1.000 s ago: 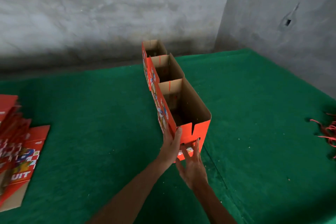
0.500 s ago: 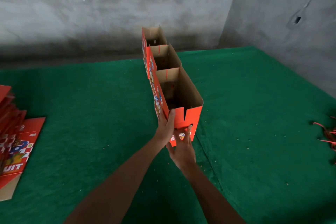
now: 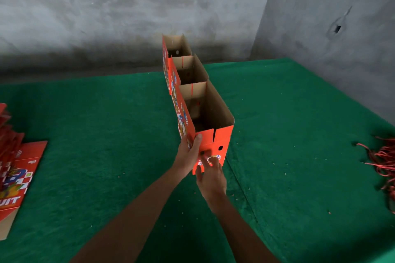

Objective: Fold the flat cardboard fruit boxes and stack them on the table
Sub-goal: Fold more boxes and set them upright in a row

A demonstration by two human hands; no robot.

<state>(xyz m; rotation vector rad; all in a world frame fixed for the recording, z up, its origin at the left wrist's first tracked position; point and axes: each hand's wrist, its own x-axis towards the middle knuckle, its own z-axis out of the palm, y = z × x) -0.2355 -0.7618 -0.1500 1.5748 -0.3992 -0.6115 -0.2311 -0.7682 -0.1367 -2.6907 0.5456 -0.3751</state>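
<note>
Three folded orange fruit boxes stand open-topped in a row on the green desk (image 3: 85, 134), touching end to end. The nearest box (image 3: 215, 113) is the landmark. The left hand (image 3: 189, 153) grips its near left corner, thumb on the end panel. The right hand (image 3: 210, 177) rests curled fingers low on that same end panel. Far left of it lies a pile of flat boxes (image 3: 15, 173); far right, a bundle of red cords (image 3: 382, 160).
</note>
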